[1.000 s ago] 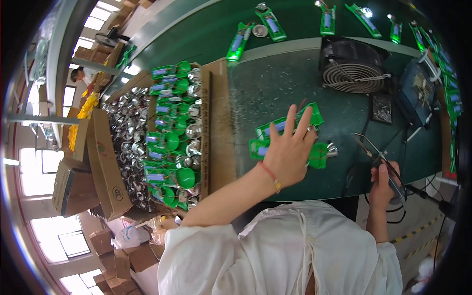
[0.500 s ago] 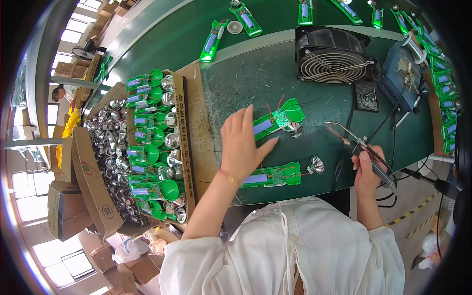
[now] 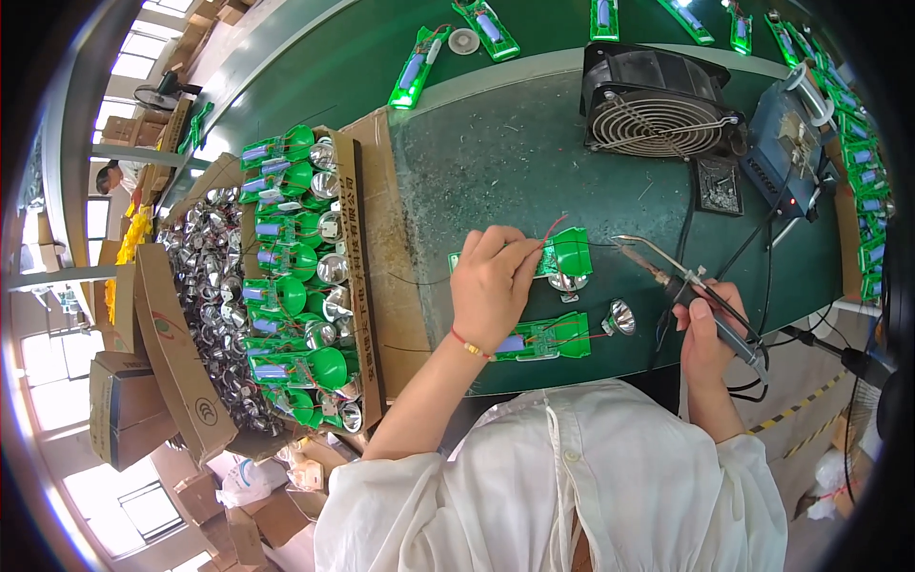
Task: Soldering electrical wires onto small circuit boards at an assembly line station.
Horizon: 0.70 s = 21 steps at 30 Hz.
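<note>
My left hand point(image 3: 493, 291) is over the upper green flashlight body point(image 3: 574, 250), thumb and fingertips pinched on a thin red wire point(image 3: 556, 227) that sticks up past them. A shiny reflector cup point(image 3: 569, 282) rests against that body's near side, partly covered. In my right hand point(image 3: 707, 329) is a soldering iron point(image 3: 679, 288) with a thin metal guide tube alongside; its tip points left, a little apart from the body. Nearer to me lies a second green body point(image 3: 548, 338) with a blue cell and circuit board, wired to another reflector cup point(image 3: 620, 317).
On the left stands a cardboard box point(image 3: 357, 276) of green bodies and reflectors. A black fan point(image 3: 658, 105), a small tray point(image 3: 717, 186) and a blue soldering station point(image 3: 786, 143) stand at the back right. More green bodies point(image 3: 416, 71) lie along the far side.
My left hand has gone from spread fingers to a pinch on the red wire. The upper flashlight body has turned straighter and sits slightly lower. The soldering iron has barely moved.
</note>
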Each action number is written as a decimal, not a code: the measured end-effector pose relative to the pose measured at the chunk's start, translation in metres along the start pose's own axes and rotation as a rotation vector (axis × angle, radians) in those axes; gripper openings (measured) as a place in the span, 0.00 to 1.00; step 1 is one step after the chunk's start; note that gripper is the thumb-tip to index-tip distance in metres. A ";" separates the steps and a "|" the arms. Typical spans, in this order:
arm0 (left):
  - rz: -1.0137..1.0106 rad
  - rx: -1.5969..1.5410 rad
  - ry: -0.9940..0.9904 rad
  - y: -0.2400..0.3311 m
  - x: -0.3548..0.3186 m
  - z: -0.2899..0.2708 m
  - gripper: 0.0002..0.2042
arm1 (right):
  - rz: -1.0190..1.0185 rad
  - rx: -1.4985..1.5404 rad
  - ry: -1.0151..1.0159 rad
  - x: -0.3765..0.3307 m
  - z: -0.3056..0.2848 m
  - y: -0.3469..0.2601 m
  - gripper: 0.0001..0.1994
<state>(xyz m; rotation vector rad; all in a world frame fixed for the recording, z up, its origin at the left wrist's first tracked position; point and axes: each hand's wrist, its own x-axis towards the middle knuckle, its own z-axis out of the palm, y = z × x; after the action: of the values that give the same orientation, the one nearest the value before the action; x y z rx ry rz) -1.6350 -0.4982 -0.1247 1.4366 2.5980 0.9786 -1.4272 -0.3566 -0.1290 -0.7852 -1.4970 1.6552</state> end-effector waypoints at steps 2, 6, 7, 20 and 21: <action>-0.068 -0.277 0.012 -0.001 -0.007 0.002 0.05 | -0.006 -0.018 -0.068 -0.001 0.006 -0.003 0.11; -0.126 -0.476 -0.043 -0.011 -0.012 -0.001 0.07 | 0.001 -0.076 -0.161 -0.006 0.012 0.002 0.09; -0.127 -0.480 -0.043 -0.012 -0.011 -0.001 0.07 | -0.018 -0.098 -0.194 -0.007 0.015 0.004 0.08; -0.098 -0.333 0.072 -0.016 -0.019 0.010 0.03 | -0.062 -0.228 -0.287 -0.004 0.039 0.015 0.10; -0.088 -0.284 0.078 -0.015 -0.020 0.011 0.03 | -0.065 -0.230 -0.289 -0.004 0.039 0.017 0.09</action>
<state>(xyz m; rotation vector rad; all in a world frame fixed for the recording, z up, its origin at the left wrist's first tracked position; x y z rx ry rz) -1.6319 -0.5140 -0.1469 1.2281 2.4221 1.3507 -1.4602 -0.3813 -0.1415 -0.6275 -1.9202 1.6176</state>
